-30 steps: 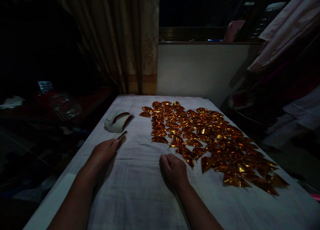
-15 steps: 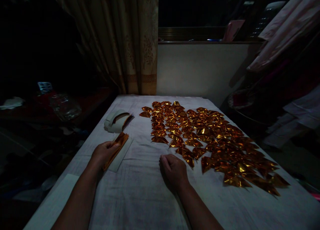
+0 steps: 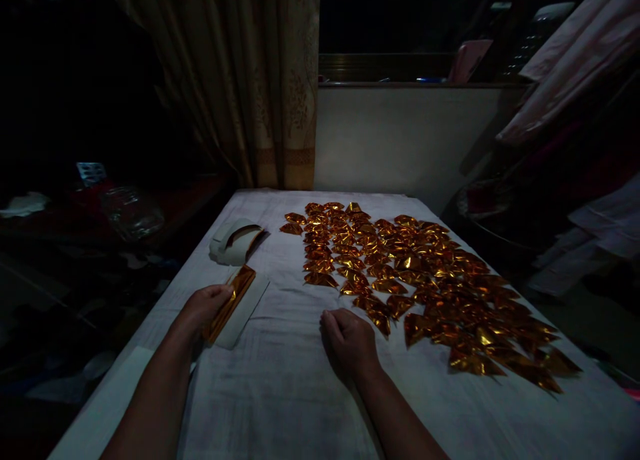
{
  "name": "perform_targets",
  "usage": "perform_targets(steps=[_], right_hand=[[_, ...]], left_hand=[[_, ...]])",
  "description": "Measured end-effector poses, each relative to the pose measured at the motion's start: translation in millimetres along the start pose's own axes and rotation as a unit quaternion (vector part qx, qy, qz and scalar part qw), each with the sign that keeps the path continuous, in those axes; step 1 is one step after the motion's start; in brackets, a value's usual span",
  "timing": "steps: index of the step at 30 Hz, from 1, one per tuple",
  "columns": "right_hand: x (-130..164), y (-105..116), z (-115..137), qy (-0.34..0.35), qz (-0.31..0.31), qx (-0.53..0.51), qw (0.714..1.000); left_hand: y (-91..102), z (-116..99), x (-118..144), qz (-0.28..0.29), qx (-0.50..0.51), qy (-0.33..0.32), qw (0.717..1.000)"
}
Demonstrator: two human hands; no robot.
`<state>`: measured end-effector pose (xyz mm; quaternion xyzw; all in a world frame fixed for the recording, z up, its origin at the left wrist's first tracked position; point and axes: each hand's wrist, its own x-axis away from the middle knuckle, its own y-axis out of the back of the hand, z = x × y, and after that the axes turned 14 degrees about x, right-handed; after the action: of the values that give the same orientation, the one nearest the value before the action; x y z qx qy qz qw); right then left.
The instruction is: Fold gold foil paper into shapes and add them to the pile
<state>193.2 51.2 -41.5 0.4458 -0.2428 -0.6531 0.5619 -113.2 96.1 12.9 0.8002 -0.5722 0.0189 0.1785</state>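
Observation:
My left hand grips a stack of gold foil paper, thumb on top near its left side. A pale flat strip shows along the right of the foil; whether it is joined to the stack I cannot tell. Closed in a loose fist, my right hand rests on the white-covered table, and nothing shows in its fingers. Just beyond and to its right lie many folded gold foil pieces, pointed at the ends. A curled pale paper piece stands beyond my left hand.
A patterned curtain hangs behind the table beside a white wall. On the left, a clear plastic container stands on a dark surface. Pale clothes hang at the right. A pale sheet lies along the table's left edge.
The foil stack in my left hand has turned, so its shiny gold face shows more, and the pale strip has shifted slightly. My right hand has stayed in place.

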Motion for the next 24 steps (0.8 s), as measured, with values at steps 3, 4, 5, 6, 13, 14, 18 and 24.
perform_targets(steps=[3, 4, 5, 6, 13, 14, 18, 24], right_hand=[[0.0, -1.3, -1.3, 0.002, -0.004, 0.007, 1.000], [0.0, -1.4, -1.5, 0.002, -0.004, 0.007, 1.000], [0.0, -1.4, -1.7, 0.003, -0.005, 0.007, 1.000], [0.0, -1.4, -1.8, 0.004, -0.006, 0.006, 1.000], [0.0, -1.8, -2.9, 0.013, -0.011, 0.016, 1.000], [0.0, -1.9, -3.0, 0.013, -0.012, 0.016, 1.000], [0.0, -1.9, -3.0, 0.014, -0.009, 0.010, 1.000], [-0.4, -1.3, -2.7, 0.012, -0.005, 0.006, 1.000]], left_hand=[[-0.4, 1.9, -1.0, 0.017, 0.015, 0.017, 1.000], [-0.5, 2.4, -0.8, 0.021, 0.019, 0.021, 0.999], [-0.6, 2.7, -0.5, 0.024, 0.022, 0.025, 0.999], [-0.7, 3.0, 0.0, 0.026, 0.025, 0.028, 0.999], [-5.2, 6.4, 1.0, 0.012, 0.040, 0.021, 0.999], [-5.7, 6.7, 1.1, 0.008, 0.043, 0.018, 0.999], [-5.1, 4.3, 2.9, 0.012, 0.047, 0.018, 0.999], [-0.9, 0.3, 8.3, 0.044, 0.062, 0.028, 0.997]])
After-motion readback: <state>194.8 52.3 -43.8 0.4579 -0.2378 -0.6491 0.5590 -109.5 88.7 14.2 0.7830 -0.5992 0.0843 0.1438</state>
